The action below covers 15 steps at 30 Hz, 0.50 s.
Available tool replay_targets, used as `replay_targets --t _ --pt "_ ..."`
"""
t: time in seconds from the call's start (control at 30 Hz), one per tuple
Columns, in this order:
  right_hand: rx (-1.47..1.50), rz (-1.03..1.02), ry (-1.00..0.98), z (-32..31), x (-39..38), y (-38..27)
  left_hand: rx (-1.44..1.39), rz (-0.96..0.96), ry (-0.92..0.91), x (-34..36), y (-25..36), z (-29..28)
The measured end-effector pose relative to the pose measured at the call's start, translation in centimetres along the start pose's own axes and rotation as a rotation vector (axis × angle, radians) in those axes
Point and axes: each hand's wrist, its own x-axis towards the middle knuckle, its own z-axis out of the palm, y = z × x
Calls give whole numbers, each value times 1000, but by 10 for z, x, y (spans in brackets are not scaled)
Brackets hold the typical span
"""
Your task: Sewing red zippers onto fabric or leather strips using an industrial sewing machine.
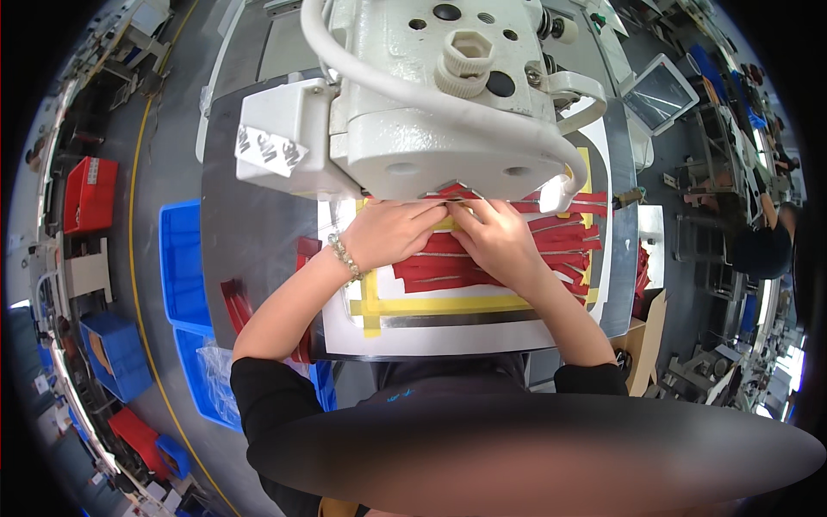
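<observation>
My left hand [392,231], a beaded bracelet [345,257] on its wrist, reaches in under the front of a white sewing machine head [448,129]. From the other side my right hand [500,246] comes in, and the fingertips of both hands nearly meet. They are closed on a red fabric strip [560,203] lying crosswise under the machine; the machine head hides part of it. Below and beside my right hand lie several more red strips [448,269] with grey gaps between them. They rest on a white sheet [413,338] marked with yellow tape [457,304].
A white cable [388,82] loops across the machine head. Left of the dark table [258,215] stand blue bins [183,267]; more red pieces [234,302] lie at the table's left edge. To the right are a tilted screen [662,95] and a cardboard box [648,345].
</observation>
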Motion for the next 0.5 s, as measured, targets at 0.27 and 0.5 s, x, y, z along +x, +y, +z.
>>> replay_targets --t 0.27,0.5 --pt "-119 25 31 9 -2 -10 243 44 249 -16 11 -1" --pt "-141 23 49 12 -3 -11 282 -146 282 -23 32 7"
